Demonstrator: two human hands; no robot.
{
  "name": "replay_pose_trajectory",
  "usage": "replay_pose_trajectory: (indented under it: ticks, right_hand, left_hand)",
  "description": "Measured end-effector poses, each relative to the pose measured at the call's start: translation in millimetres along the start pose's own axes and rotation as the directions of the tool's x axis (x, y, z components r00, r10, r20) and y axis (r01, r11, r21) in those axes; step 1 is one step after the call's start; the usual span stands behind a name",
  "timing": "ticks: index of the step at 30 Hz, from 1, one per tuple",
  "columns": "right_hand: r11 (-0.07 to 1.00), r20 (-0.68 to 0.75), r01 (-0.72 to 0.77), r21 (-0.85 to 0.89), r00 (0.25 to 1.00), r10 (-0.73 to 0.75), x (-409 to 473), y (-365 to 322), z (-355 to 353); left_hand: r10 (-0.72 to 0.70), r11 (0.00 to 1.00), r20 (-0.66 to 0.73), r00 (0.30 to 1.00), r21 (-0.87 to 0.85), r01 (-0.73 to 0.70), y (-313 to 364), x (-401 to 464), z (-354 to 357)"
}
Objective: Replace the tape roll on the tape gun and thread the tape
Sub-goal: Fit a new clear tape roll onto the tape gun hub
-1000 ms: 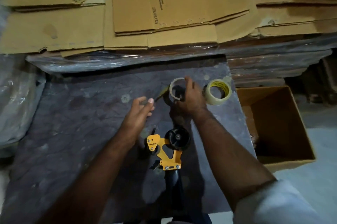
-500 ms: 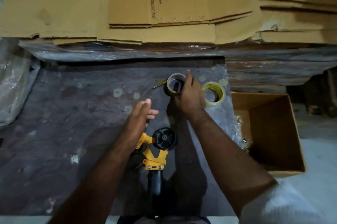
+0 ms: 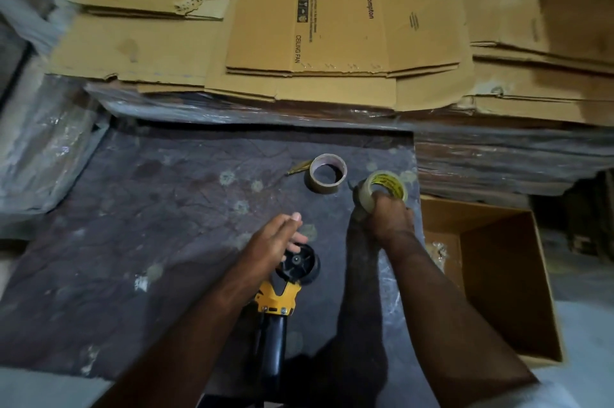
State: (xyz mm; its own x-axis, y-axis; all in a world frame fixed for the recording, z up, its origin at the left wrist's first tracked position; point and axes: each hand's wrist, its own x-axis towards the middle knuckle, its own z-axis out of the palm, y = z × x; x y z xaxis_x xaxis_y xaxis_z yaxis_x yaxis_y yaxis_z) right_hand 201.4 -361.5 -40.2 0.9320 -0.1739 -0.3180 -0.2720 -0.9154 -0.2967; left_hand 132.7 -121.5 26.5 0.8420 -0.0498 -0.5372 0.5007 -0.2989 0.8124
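While right hand [image 3: 388,218] grips clear roll [image 3: 382,190], brown roll [image 3: 327,178] lies beside; left hand [image 3: 275,243] hovers relaxed.

Flattened cartons [image 3: 342,32] stacked behind; open cardboard box [image 3: 498,274] right.

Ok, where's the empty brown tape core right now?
The empty brown tape core lies on the dark table, center-right in the head view, just left of the clear tape roll.
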Motion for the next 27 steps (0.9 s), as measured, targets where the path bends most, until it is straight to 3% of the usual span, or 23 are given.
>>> replay_pose_trajectory:
  ticks: [5,10,18,23,27]
  right_hand:
    - [0.941,-0.034,0.158,0.298,0.987,-0.155,-45,-27,-21]
    - [0.789,0.046,0.278,0.548,0.932,-0.36,-105,-67,-27]
    - [0.768,0.059,0.405,0.496,0.867,-0.495,-171,-143,-34]
    - [0.781,0.012,0.386,0.491,0.893,-0.449,-200,-184,-31]
    - [0.851,-0.075,0.396,0.346,0.915,-0.396,-219,-205,-23]
  left_hand:
    - [0.095,0.991,-0.006,0.995,-0.095,-0.095,9,-19,-16]
    - [0.219,0.971,-0.035,0.975,-0.096,-0.221,17,-30,-44]
    - [0.353,0.912,-0.081,0.932,-0.194,-0.362,0,-56,-118]
    - [0.345,0.895,-0.073,0.936,-0.275,-0.352,-21,-72,-163]
    - [0.372,0.905,0.009,0.928,-0.227,-0.36,-33,-78,-182]
